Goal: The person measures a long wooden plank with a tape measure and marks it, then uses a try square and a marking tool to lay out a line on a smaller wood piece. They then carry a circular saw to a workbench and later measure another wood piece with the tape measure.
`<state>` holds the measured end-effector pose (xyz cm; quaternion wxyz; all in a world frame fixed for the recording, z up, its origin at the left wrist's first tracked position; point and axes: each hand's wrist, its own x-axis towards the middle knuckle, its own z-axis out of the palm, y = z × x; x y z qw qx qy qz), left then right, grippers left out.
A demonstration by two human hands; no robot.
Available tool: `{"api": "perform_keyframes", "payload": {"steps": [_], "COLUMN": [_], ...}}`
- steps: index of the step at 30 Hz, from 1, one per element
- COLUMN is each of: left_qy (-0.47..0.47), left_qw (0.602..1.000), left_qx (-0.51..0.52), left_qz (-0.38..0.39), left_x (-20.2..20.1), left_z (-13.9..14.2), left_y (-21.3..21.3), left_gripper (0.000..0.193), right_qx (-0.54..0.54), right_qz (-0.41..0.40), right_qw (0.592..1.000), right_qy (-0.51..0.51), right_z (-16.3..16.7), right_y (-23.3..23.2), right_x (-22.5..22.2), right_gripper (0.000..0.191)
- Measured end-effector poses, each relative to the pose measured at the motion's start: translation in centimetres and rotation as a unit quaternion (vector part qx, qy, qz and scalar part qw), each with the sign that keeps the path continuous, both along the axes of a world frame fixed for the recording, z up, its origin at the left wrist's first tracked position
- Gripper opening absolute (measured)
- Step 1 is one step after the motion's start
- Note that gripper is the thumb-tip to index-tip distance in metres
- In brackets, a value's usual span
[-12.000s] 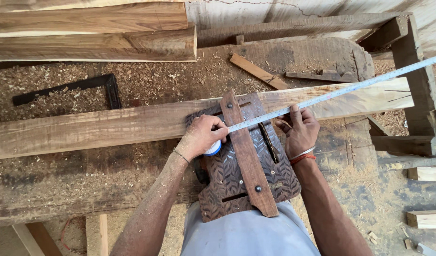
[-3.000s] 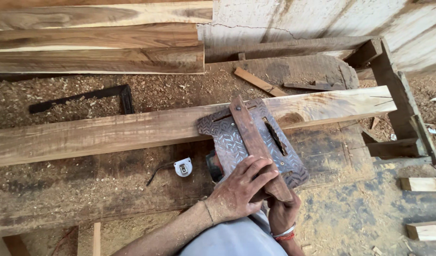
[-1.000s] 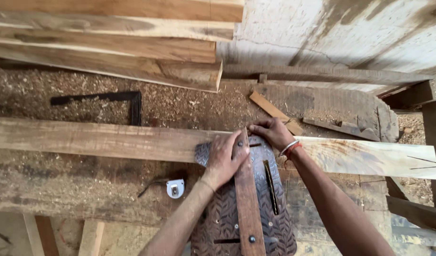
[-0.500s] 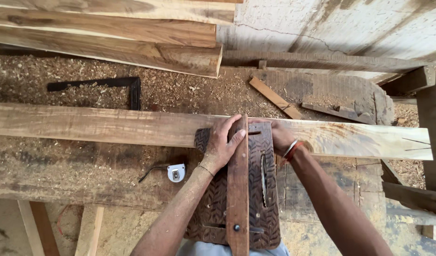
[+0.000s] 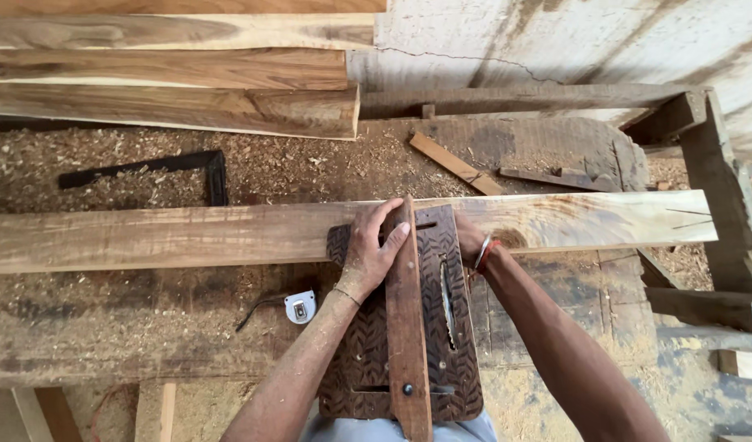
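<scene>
1. Sawdust and shavings cover the rough workbench (image 5: pixel 90 344), with stacked timber boards (image 5: pixel 171 90) along its far edge and a black metal square (image 5: pixel 204 164) lying in the chips.
2. A long plank (image 5: pixel 188 237) lies across the bench, its long axis running left to right.
3. A dark patterned metal plate (image 5: pixel 441 327) with a wooden strip (image 5: pixel 406 344) down its middle lies at right angles to the plank, its far end resting on the plank and its near end at the person's body.
4. The left hand (image 5: pixel 372 254) lies on the plate's far end, fingers spread and pressed flat, fingertips reaching onto the plank and against the strip's left side.
5. The right hand (image 5: pixel 472 240) sits at the plate's right edge, mostly hidden behind it; whether its fingers grip cannot be told.
6. A small tape measure (image 5: pixel 299 307) lies on the bench just left of the plate, near the left forearm and untouched.
</scene>
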<state>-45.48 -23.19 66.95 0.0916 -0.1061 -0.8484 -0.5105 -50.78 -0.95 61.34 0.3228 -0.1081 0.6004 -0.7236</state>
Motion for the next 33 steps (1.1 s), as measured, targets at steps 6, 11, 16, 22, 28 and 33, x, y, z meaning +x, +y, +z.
{"api": "perform_keyframes", "payload": {"steps": [6, 11, 16, 22, 28, 33], "left_qy": [0.0, 0.017, 0.006, -0.004, -0.008, -0.001], "left_qw": [1.0, 1.0, 1.0, 1.0, 1.0, 1.0], "left_qx": [0.008, 0.012, 0.017, 0.009, 0.008, -0.01], "left_qz": [-0.007, 0.003, 0.003, 0.002, 0.001, 0.017], "left_x": [0.1, 0.0, 0.1, 0.1, 0.1, -0.2], "left_z": [0.2, 0.3, 0.5, 0.7, 1.0, 0.9], "left_y": [-0.1, -0.3, -0.1, -0.1, -0.2, 0.1], "left_gripper": [0.052, 0.049, 0.048, 0.047, 0.046, 0.043], "right_qx": [0.078, 0.007, 0.033, 0.021, 0.065, 0.236], "right_qz": [0.068, 0.091, 0.08, 0.079, 0.103, -0.033], "right_qw": [0.994, 0.989, 0.977, 0.978, 0.976, 0.965], "right_qy": [0.036, 0.119, 0.194, 0.19, 0.179, 0.113], "right_z": [1.2, -0.1, -1.1, -1.8, -1.0, 4.3], "right_y": [0.2, 0.1, 0.2, 0.5, 0.2, 2.1], "right_x": [-0.6, -1.6, -1.7, -2.0, -2.3, -5.5], "right_gripper": [0.027, 0.023, 0.027, 0.029, 0.026, 0.027]}}
